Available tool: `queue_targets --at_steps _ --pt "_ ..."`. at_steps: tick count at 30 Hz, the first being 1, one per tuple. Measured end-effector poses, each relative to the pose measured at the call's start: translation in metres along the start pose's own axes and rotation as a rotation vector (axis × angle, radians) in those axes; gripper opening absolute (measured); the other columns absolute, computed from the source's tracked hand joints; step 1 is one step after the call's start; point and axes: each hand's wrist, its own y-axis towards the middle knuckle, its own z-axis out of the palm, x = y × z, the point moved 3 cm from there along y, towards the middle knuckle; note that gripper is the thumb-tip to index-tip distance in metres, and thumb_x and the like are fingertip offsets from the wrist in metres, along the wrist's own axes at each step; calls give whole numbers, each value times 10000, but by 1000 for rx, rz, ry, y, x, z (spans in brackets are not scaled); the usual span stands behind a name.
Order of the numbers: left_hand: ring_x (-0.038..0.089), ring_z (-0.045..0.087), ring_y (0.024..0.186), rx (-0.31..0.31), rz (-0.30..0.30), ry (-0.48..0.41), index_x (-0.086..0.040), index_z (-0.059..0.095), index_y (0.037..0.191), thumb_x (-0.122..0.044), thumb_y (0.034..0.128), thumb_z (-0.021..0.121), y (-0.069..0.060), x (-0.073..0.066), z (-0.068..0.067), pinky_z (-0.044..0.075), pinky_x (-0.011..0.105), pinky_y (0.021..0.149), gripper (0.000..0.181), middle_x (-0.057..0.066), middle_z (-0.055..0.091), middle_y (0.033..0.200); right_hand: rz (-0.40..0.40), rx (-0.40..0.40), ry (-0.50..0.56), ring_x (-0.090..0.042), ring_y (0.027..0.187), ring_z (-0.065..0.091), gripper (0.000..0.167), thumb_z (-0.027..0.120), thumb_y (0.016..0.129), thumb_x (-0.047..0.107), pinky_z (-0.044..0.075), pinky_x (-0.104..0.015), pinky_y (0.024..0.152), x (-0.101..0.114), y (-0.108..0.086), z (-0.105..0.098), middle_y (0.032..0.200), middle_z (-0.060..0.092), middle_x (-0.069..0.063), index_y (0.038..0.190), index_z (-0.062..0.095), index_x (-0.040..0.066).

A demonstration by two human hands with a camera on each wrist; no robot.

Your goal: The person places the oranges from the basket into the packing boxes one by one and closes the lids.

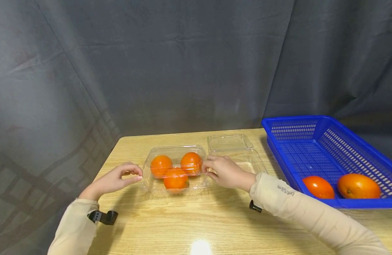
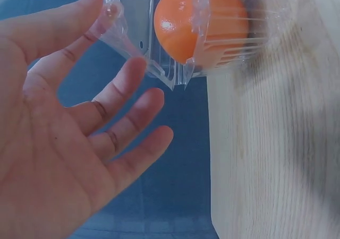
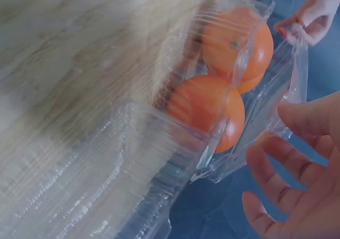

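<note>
A clear plastic clamshell box (image 1: pixel 200 184) holding three oranges (image 1: pixel 175 180) sits on the table between my hands. Its lid (image 3: pixel 300 71) is tilted up, not pressed down, in the wrist views. My left hand (image 1: pixel 119 179) pinches a left corner of the lid between thumb and index finger; the other fingers are spread in the left wrist view. My right hand (image 1: pixel 226 171) pinches the lid's right side with thumb and index finger, its remaining fingers loosely bent. One orange (image 2: pixel 226 24) shows through the plastic in the left wrist view.
Another clear box (image 1: pixel 231 142), open and without fruit, stands behind my right hand. At the right a blue plastic basket (image 1: pixel 298 148) holds two oranges (image 1: pixel 358 186) near its front. A grey curtain (image 1: pixel 183 71) hangs behind the wooden table (image 1: pixel 170 219).
</note>
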Motion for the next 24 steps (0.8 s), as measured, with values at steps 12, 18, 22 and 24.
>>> queue_targets --at_steps 12,18,22,24 --pt "-3 443 829 55 -68 -3 -180 616 887 -186 868 646 -4 3 7 425 282 764 36 -59 537 857 16 25 -27 -150 873 597 119 718 788 107 421 -384 763 6 -5 10 885 597 44 809 626 179" --pt "-3 440 817 73 -53 -20 -169 610 870 -180 866 647 -5 5 10 398 242 742 39 -56 532 844 16 25 -60 -161 878 569 134 728 770 105 405 -328 762 8 -8 14 887 581 34 804 617 172" --pt "-14 440 811 82 -7 -25 -157 608 868 -149 863 647 -4 5 12 397 230 727 40 -51 535 834 15 35 -94 -155 873 554 133 732 769 123 401 -321 758 9 -9 17 886 571 28 803 616 178" --pt "-15 442 808 86 17 -29 -148 607 866 -129 860 647 -4 5 13 398 234 719 45 -46 541 830 19 50 -103 -159 877 549 129 729 776 134 395 -317 749 10 -10 18 896 571 20 809 612 179"
